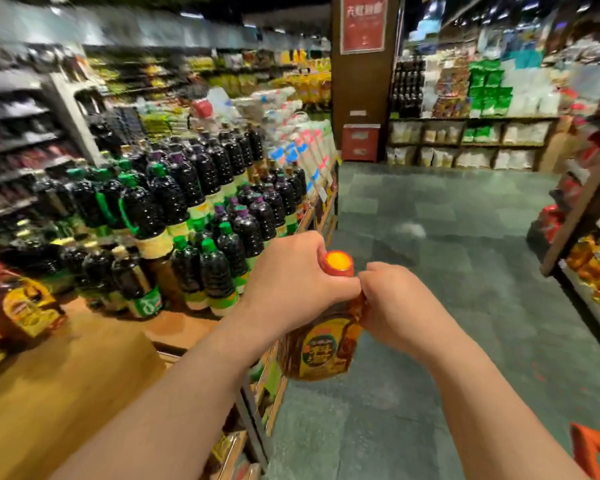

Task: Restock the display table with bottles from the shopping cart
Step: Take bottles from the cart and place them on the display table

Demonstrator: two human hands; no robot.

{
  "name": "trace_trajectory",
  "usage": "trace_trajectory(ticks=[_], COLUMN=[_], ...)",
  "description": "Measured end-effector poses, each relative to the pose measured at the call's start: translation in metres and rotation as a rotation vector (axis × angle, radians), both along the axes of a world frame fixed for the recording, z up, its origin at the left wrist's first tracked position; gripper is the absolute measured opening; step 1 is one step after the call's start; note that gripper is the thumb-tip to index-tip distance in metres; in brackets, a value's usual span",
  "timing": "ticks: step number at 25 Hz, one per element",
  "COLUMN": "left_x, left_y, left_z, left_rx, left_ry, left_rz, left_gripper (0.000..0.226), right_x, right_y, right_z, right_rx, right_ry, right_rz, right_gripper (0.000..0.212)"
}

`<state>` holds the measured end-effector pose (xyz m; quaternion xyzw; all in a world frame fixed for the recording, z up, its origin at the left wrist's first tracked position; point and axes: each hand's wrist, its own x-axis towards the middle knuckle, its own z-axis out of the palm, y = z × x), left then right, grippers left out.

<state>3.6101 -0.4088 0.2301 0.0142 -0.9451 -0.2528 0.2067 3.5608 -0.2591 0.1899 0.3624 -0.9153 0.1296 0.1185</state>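
Both hands grip one amber plastic bottle (pixel 321 344) with a red-and-yellow cap: left hand (pixel 291 275) fingers curl round its neck, right hand (pixel 392 299) fingers pinch its shoulder, just beside the wooden display surface (pixel 66 368).

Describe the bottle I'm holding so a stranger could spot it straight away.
Start at the wooden display table on the left, packed with dark bottles with green and purple caps. Just off its near corner, over the green floor, the left hand and right hand grip an amber plastic bottle. Only it has a red cap with a yellow-orange top.
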Motion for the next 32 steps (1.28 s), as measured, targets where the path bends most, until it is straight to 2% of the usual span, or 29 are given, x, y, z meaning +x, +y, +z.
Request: trace_trajectory(ticks=[3, 8, 15, 22, 32], left_x=[-0.002, -0.011, -0.009, 0.009, 0.039], left_y=[-0.035, -0.078, -0.122, -0.187, -0.305], left_z=[0.004, 0.013, -0.001, -0.016, -0.028], left_rx=[-0.092, -0.190, -0.061, 0.009, -0.027], left_ry=[-0.028, -0.138, -0.118, -0.135, -0.174], left_rz=[0.160, 0.438, 0.815, 0.989, 0.988], left_gripper=[0.045, 0.044, 0.040, 0.039, 0.038], right_x=[-0.031, -0.071, -0.097, -0.087, -0.060], right_y=[-0.048, -0.121, -0.203, -0.289, -0.423], right_z=[-0.003, -0.003, 0.001, -0.014, -0.039], right_rx=[0.037, 0.086, 0.090, 0.054, 0.072], right_ry=[0.033, 0.024, 0.069, 0.043, -0.017], right_rz=[0.179, 0.465, 0.743, 0.886, 0.827], right_gripper=[0.011, 0.020, 0.011, 0.016, 0.014])
